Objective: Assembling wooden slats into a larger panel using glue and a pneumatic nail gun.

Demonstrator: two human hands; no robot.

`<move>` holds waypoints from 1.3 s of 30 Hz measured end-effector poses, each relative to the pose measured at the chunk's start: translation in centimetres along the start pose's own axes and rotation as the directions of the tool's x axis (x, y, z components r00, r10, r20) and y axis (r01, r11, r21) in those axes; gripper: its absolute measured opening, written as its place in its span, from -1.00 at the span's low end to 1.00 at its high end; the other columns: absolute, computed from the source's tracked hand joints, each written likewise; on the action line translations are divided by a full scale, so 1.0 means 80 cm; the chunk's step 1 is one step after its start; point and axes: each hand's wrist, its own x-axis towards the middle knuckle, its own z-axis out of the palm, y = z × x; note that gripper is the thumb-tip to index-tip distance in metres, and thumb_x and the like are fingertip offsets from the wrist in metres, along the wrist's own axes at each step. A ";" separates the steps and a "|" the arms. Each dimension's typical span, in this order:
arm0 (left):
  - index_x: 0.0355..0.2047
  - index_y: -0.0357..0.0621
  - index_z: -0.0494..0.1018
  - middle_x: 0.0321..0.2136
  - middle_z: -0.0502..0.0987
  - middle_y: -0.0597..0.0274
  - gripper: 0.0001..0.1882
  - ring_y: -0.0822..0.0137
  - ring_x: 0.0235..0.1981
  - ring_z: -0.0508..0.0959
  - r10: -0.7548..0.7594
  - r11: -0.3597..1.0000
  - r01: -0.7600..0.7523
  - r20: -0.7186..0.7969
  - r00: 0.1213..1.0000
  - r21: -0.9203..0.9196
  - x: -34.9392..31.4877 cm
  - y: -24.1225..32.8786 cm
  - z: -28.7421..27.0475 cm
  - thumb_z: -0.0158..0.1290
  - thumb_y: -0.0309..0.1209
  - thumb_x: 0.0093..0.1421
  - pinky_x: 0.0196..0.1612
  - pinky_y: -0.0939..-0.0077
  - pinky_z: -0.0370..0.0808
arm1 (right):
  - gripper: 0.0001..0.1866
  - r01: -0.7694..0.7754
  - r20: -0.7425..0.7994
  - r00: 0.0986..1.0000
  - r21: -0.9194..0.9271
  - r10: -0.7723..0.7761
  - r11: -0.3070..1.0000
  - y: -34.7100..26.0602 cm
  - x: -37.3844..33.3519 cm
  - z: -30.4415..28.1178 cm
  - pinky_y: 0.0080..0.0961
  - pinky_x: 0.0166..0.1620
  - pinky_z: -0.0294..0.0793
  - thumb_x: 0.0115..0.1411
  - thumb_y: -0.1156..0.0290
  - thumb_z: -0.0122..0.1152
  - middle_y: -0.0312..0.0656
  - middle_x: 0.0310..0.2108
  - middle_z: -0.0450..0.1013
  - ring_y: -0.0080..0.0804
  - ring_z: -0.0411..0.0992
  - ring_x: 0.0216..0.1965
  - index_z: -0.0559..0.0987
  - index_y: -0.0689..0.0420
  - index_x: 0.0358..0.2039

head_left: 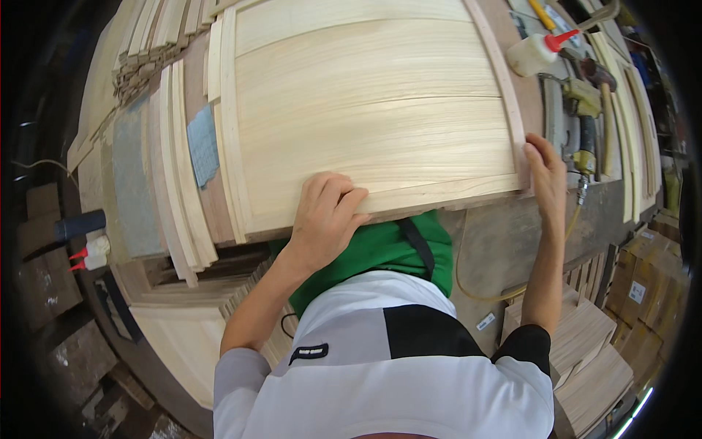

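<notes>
A pale wooden panel, made of boards with narrow strips along its edges, lies on the workbench in front of me. My left hand is bent over its near edge, left of the middle, with the fingers curled onto the front strip. At the near right corner, my right hand grips the edge with its thumb and fingers against the right-hand strip. The undersides of both grips are hidden.
On the right lie a white glue bottle with a red nozzle, a nail gun with a yellow hose and a hammer. Loose strips and blue sandpaper are at left. Cartons and stacked boards stand lower right.
</notes>
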 end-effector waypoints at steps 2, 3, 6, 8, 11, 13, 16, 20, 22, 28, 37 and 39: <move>-0.26 -0.24 0.50 -0.28 0.40 0.12 -0.57 0.07 -0.16 0.42 -0.004 1.000 0.004 -0.015 1.000 0.019 0.002 0.006 -0.008 0.31 -0.48 -0.23 -0.07 0.23 0.37 | -0.59 -0.040 0.009 0.999 0.074 0.040 0.996 -0.018 -0.001 0.007 -0.55 -0.05 0.39 0.26 0.26 0.11 -0.12 -0.18 0.52 -0.44 0.44 -0.14 0.51 0.33 -0.02; -0.26 -0.24 0.50 -0.28 0.40 0.12 -0.57 0.07 -0.16 0.42 0.019 1.000 -0.019 -0.028 0.999 0.007 0.005 0.009 -0.012 0.31 -0.48 -0.23 -0.07 0.23 0.37 | -0.57 -0.092 0.046 0.995 0.153 0.086 0.984 -0.023 0.000 0.007 -0.57 -0.09 0.40 0.26 0.24 0.12 -0.12 -0.22 0.52 -0.46 0.44 -0.17 0.50 0.35 -0.03; -0.22 -0.27 0.49 -0.23 0.39 0.05 -0.53 0.06 -0.11 0.41 -0.044 0.999 0.045 0.047 0.998 -0.003 0.005 0.015 -0.026 0.32 -0.47 -0.22 0.00 0.25 0.36 | -0.54 -0.271 0.252 0.947 0.299 0.199 0.915 -0.024 0.017 0.002 -0.60 -0.20 0.41 0.24 0.21 0.16 -0.12 -0.28 0.51 -0.52 0.44 -0.28 0.49 0.40 -0.07; -0.16 -0.27 0.47 -0.17 0.38 0.04 -0.49 0.05 -0.06 0.40 -0.159 0.986 0.158 0.017 0.987 0.046 -0.003 0.010 -0.042 0.31 -0.45 -0.18 0.04 0.25 0.35 | -0.53 -0.265 0.271 0.944 0.273 0.190 0.925 -0.034 0.020 0.000 -0.60 -0.25 0.40 0.24 0.20 0.17 -0.12 -0.30 0.50 -0.54 0.44 -0.32 0.48 0.41 -0.08; 0.07 -0.28 0.36 0.00 0.33 -0.01 -0.41 0.04 0.05 0.35 -0.430 0.795 0.487 -0.232 0.873 0.362 -0.007 -0.036 -0.082 0.23 -0.39 0.01 0.15 0.25 0.31 | -0.53 -0.264 0.291 0.939 0.262 0.185 0.928 -0.046 0.023 -0.008 -0.59 -0.32 0.40 0.21 0.21 0.18 -0.12 -0.33 0.50 -0.54 0.44 -0.38 0.49 0.43 -0.12; 0.17 -0.26 0.28 -0.01 0.37 -0.01 -0.39 0.10 0.01 0.39 -0.703 0.663 0.748 -0.346 0.622 -0.003 -0.016 -0.069 -0.101 0.17 -0.38 0.12 0.09 0.28 0.35 | -0.56 -0.285 0.280 0.934 0.214 0.221 0.934 -0.049 0.031 -0.008 -0.59 -0.32 0.39 0.16 0.23 0.19 -0.12 -0.37 0.50 -0.53 0.44 -0.38 0.51 0.42 -0.16; 0.23 -0.28 0.22 -0.02 0.39 0.04 -0.38 0.25 -0.05 0.42 -0.858 0.512 0.769 -0.176 0.483 -0.382 -0.018 -0.087 -0.116 0.13 -0.36 0.19 0.03 0.38 0.40 | -0.56 -0.264 0.226 0.949 0.190 0.220 0.946 -0.048 0.031 0.002 -0.59 -0.34 0.37 0.14 0.22 0.19 -0.15 -0.41 0.50 -0.52 0.42 -0.41 0.52 0.43 -0.20; 0.23 -0.31 0.20 -0.03 0.42 0.07 -0.38 0.35 -0.13 0.45 -0.865 0.495 0.743 -0.175 0.470 -0.451 -0.019 -0.102 -0.114 0.11 -0.41 0.20 -0.06 0.48 0.44 | -0.59 -0.181 0.134 0.978 0.167 0.160 0.969 -0.031 0.019 0.011 -0.59 -0.34 0.35 0.19 0.22 0.17 -0.23 -0.43 0.46 -0.57 0.33 -0.42 0.51 0.41 -0.25; 0.23 -0.31 0.21 -0.05 0.43 0.09 -0.39 0.37 -0.16 0.46 -0.869 0.484 0.712 -0.185 0.459 -0.509 -0.027 -0.106 -0.108 0.10 -0.42 0.20 -0.08 0.50 0.45 | -0.62 -0.148 0.116 0.985 0.186 0.128 0.971 -0.030 0.005 0.011 -0.60 -0.33 0.34 0.21 0.24 0.16 -0.25 -0.43 0.44 -0.60 0.31 -0.41 0.51 0.40 -0.26; 0.03 -0.42 0.39 -0.19 0.55 0.15 -0.55 0.44 -0.19 0.50 -0.872 0.380 0.489 -0.128 0.473 -0.785 -0.038 -0.073 -0.103 0.15 -0.37 0.21 -0.09 0.56 0.44 | -0.67 0.016 -0.141 0.990 0.280 0.024 0.960 0.001 -0.024 0.007 -0.67 -0.26 0.29 0.31 0.24 0.12 -0.36 -0.37 0.40 -0.66 0.26 -0.34 0.49 0.32 -0.22; -0.07 -0.37 0.39 -0.23 0.49 0.23 -0.69 0.41 -0.21 0.45 -0.796 0.581 0.268 -0.467 0.385 -0.769 -0.087 -0.024 -0.123 0.03 -0.40 0.25 -0.05 0.51 0.36 | -0.75 0.094 -0.152 0.988 0.417 -0.033 0.904 -0.015 -0.013 0.015 -0.76 -0.35 0.22 0.31 0.25 0.12 -0.45 -0.45 0.36 -0.72 0.21 -0.40 0.50 0.22 -0.27; -0.05 -0.38 0.37 -0.18 0.48 0.19 -0.69 0.39 -0.18 0.44 -0.758 0.637 0.246 -0.535 0.374 -0.730 -0.103 0.000 -0.140 0.01 -0.43 0.26 -0.01 0.51 0.34 | -0.75 0.252 -0.154 0.968 0.529 -0.200 0.811 -0.046 -0.002 0.036 -0.75 -0.34 0.24 0.30 0.27 0.14 -0.43 -0.43 0.38 -0.73 0.23 -0.39 0.50 0.24 -0.23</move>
